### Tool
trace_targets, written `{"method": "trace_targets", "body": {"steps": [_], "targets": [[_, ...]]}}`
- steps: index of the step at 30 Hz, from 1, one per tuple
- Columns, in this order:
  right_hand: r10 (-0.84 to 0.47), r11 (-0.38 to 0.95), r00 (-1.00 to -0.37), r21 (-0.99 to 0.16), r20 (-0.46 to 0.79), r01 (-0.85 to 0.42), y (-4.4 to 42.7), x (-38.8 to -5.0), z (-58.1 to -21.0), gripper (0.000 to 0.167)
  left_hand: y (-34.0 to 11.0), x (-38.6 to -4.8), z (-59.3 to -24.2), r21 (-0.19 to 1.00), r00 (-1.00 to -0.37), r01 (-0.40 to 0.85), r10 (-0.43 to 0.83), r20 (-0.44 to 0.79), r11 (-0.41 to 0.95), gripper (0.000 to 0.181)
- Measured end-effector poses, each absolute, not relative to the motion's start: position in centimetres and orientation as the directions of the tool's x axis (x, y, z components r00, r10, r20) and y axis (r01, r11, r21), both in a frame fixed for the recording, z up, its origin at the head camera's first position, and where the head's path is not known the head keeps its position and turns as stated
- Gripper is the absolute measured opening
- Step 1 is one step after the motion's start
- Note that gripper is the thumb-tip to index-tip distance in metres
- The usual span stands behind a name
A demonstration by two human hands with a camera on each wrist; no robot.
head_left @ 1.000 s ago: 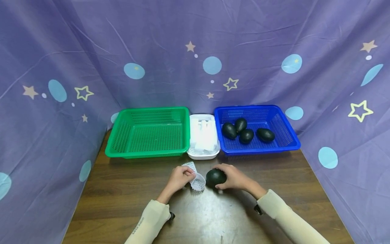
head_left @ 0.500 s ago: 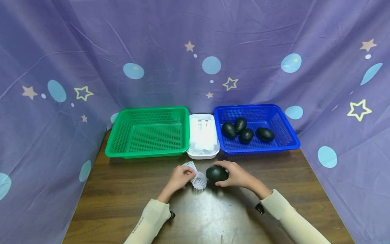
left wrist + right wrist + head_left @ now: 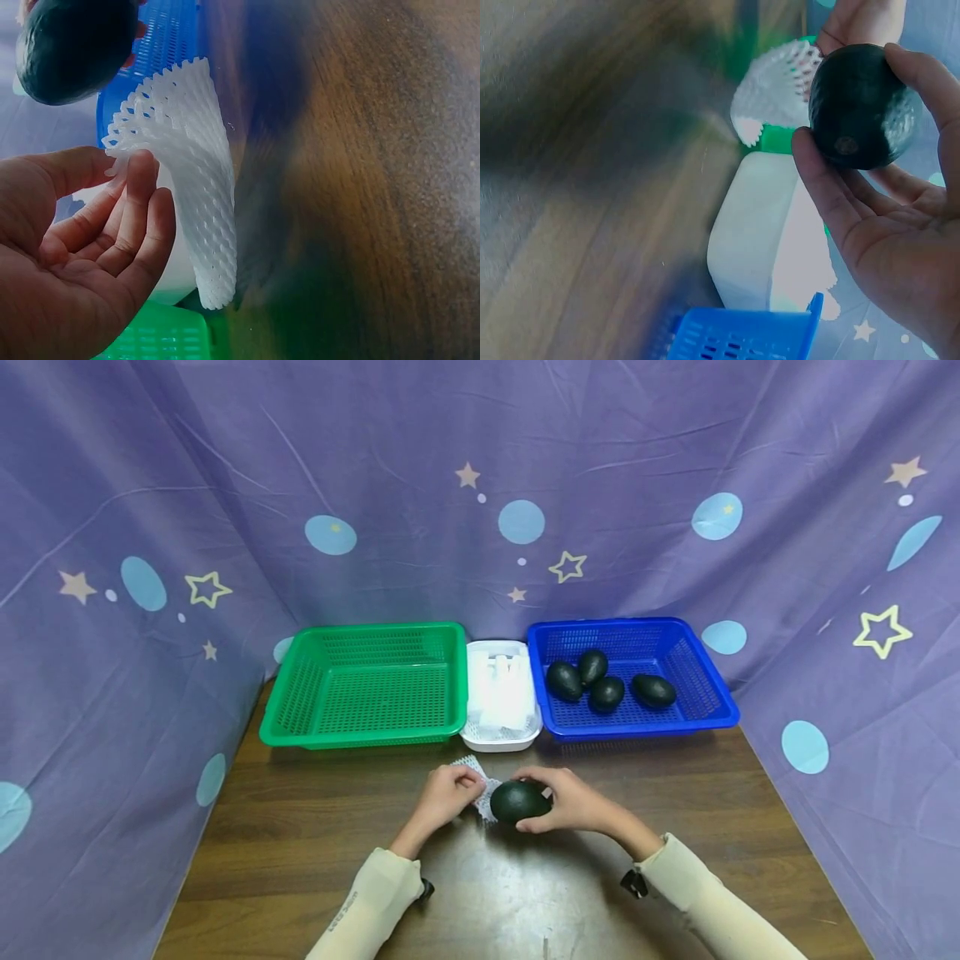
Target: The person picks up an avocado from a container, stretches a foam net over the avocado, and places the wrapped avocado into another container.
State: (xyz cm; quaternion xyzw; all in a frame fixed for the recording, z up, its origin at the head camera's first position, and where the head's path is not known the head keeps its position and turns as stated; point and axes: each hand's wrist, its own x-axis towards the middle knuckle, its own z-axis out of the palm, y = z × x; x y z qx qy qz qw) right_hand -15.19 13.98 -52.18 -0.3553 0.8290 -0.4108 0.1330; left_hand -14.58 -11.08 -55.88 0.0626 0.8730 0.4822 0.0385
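Observation:
My left hand point(image 3: 447, 795) pinches the edge of a white foam net sleeve point(image 3: 196, 180) between thumb and fingertips. In the left wrist view the sleeve's wide mouth spreads toward the avocado, while its narrow end hangs away. A dark green avocado point(image 3: 517, 802) is gripped by my right hand point(image 3: 572, 802), thumb on one side and fingers on the other. In the head view the avocado overlaps the sleeve's mouth and hides part of it. The left wrist view shows the avocado point(image 3: 79, 46) apart from the sleeve, just outside its mouth.
A green basket point(image 3: 362, 742) stands at the back left. Beside it a white basket point(image 3: 501, 746) holds more white foam sleeves point(image 3: 504, 693). The blue basket point(image 3: 637, 729) at the back right has several avocados point(image 3: 606, 694) in it. A purple curtain point(image 3: 420, 493) hangs behind the wooden table point(image 3: 300, 877).
The right hand has brought the avocado left, up to the sleeve's mouth, and the avocado now covers part of it in the head view. The left hand has hardly moved.

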Motion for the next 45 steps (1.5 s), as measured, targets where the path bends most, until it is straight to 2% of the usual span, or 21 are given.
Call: {"method": "trace_targets", "body": {"steps": [8,19,34,45], "targets": [[-0.675,0.436,-0.732,-0.751,0.091,-0.496,13.2,-14.9,-53.2,0.058,-10.7,-14.4,-55.4,0.848,-0.988,0.104,0.154,0.027,0.519,0.004],[-0.595,0.527,-0.801,-0.723,0.062,-0.447,12.4,-14.9,-53.8,0.059,-10.6,-14.2,-55.4,0.874,-0.985,0.117,0.171,0.040,0.471,0.004],[-0.543,0.608,-0.839,-0.676,0.028,-0.416,11.2,-14.7,-53.8,0.072,-10.6,-13.9,-55.2,0.859,-0.984,0.153,0.158,0.085,0.489,0.004],[-0.504,0.606,-0.861,-0.680,0.073,-0.412,10.5,-14.5,-54.2,0.066,-10.3,-13.4,-55.1,0.875,-0.978,0.201,0.145,0.151,0.440,0.010]]}}
